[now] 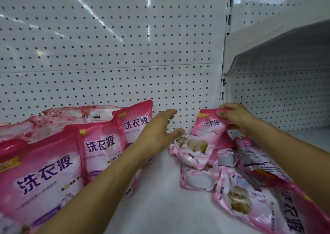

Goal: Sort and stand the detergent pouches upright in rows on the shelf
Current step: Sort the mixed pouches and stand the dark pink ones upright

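Note:
Several pink detergent pouches stand upright in rows on the left of the white shelf (pixel 160 189); the rearmost front-facing one (pixel 137 123) leans by the pegboard. A loose heap of pouches (pixel 230 185) lies flat on the right. My right hand (pixel 234 117) pinches the top edge of one pink pouch (pixel 207 132) and holds it tilted above the heap. My left hand (pixel 159 132) reaches between the rows and that pouch, fingers spread and holding nothing.
A white pegboard back wall (pixel 110 55) rises behind the shelf. A slotted upright post (pixel 224 84) divides it from the neighbouring bay, where a higher shelf (pixel 275 43) juts out at the upper right.

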The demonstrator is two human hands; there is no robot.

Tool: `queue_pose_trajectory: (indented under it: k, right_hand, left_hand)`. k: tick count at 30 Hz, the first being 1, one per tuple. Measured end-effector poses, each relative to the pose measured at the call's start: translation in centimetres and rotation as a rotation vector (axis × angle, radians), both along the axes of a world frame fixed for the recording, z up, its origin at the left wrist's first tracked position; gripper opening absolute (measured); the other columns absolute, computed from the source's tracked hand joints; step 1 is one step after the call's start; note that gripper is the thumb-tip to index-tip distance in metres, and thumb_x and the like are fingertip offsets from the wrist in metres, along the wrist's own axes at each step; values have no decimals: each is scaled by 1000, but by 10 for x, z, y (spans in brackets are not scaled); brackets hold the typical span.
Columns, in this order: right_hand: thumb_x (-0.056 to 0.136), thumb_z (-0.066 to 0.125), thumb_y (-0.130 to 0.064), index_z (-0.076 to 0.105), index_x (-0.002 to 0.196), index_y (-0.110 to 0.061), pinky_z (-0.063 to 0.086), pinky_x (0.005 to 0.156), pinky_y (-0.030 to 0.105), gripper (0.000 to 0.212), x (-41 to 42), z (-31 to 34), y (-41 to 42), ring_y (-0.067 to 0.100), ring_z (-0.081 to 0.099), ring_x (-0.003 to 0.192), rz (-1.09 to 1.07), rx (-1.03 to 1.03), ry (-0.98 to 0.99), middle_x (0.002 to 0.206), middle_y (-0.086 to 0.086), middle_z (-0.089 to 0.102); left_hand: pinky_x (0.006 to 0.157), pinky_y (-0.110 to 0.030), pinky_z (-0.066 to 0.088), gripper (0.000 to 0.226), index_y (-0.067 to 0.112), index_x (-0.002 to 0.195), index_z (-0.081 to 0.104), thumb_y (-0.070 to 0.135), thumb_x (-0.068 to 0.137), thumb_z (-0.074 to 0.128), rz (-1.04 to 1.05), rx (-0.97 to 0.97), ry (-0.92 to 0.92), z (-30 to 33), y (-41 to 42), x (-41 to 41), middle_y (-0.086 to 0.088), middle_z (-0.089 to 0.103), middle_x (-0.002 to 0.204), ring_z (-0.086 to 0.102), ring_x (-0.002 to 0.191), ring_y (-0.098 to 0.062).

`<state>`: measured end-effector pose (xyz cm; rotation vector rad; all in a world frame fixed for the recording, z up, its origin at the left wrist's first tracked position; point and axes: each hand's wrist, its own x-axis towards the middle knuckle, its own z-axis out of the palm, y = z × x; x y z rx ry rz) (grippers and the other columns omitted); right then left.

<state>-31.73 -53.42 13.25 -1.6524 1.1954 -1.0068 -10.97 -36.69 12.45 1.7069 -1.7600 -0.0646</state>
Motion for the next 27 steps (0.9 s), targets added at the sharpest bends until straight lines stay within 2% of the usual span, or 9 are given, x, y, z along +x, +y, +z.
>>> queue_pose_trajectory:
  k: [3, 7, 10, 13, 16, 18, 21, 24, 27]
  right_hand:
    - [93, 61, -9, 65, 89, -15, 53, 49, 24, 8, 4, 19, 29, 15, 63, 64, 129, -112, -123, 83, 2, 65]
    - [92, 61, -8, 66, 89, -15, 53, 52, 22, 10, 12, 37, 64, 8, 66, 60, 339, -233, -184, 77, 1, 67]
    - [90, 62, -9, 66, 91, -14, 54, 56, 21, 7, 20, 43, 83, 10, 65, 63, 477, -289, -172, 78, 1, 68]
    - [89, 65, -13, 67, 92, -14, 58, 62, 24, 5, 26, 43, 88, 13, 67, 70, 532, -301, -160, 85, 6, 69]
    - [86, 63, -32, 70, 94, -11, 60, 73, 34, 24, 22, 36, 80, 20, 71, 79, 536, -175, -183, 87, 6, 73]
    - [89, 58, -42, 69, 97, -9, 60, 75, 35, 36, 15, 26, 68, 23, 72, 84, 453, -142, -54, 91, 7, 74]
    - [93, 59, -42, 65, 86, -15, 52, 72, 33, 28, -3, -2, 36, 15, 64, 74, 176, -225, 424, 85, 0, 68]
    - [93, 52, -54, 51, 78, -15, 47, 72, 32, 42, -15, -27, 15, 22, 59, 79, -25, -224, 908, 79, 2, 57]
    - [91, 60, -47, 44, 72, -12, 42, 65, 29, 43, -14, -36, 16, 21, 54, 76, -25, -107, 963, 81, 4, 52]
  left_hand:
    - [110, -42, 41, 82, 26, 155, 20, 47, 89, 65, -21, 5, 328, -7, -2, -9, 1, 40, 152, 46, 133, -17]
    - [103, -35, 42, 90, 26, 156, 12, 49, 87, 65, -15, -65, 633, -4, -2, -20, 0, 37, 153, 46, 133, -17]
    - [93, -36, 50, 89, 26, 144, 39, 54, 69, 79, -24, -149, 820, 4, 6, -22, 2, 57, 134, 62, 112, -16]
    - [85, -46, 59, 35, 17, 99, 71, 33, 69, 83, -47, -248, 995, 5, 17, -16, -5, 78, 94, 75, 86, -22]
    - [62, -24, 58, 7, 17, 91, 71, 13, 85, 73, 15, -392, 909, 1, 35, -17, 1, 76, 74, 72, 65, -6]
    - [54, -19, 55, 7, 20, 95, 69, 16, 89, 70, 98, -482, 862, -6, 45, -11, 2, 73, 76, 70, 60, -4]
    - [81, -44, 59, 6, 27, 96, 68, 26, 90, 69, 237, -539, 762, -18, 54, 5, -2, 74, 93, 71, 86, -23]
    - [97, -48, 52, 14, 22, 106, 67, 22, 92, 66, 331, -567, 718, -26, 68, 10, 1, 72, 106, 67, 103, -20]
    - [96, -38, 51, 12, 21, 107, 63, 19, 94, 63, 395, -627, 714, -35, 82, 13, 13, 66, 97, 62, 92, -1]
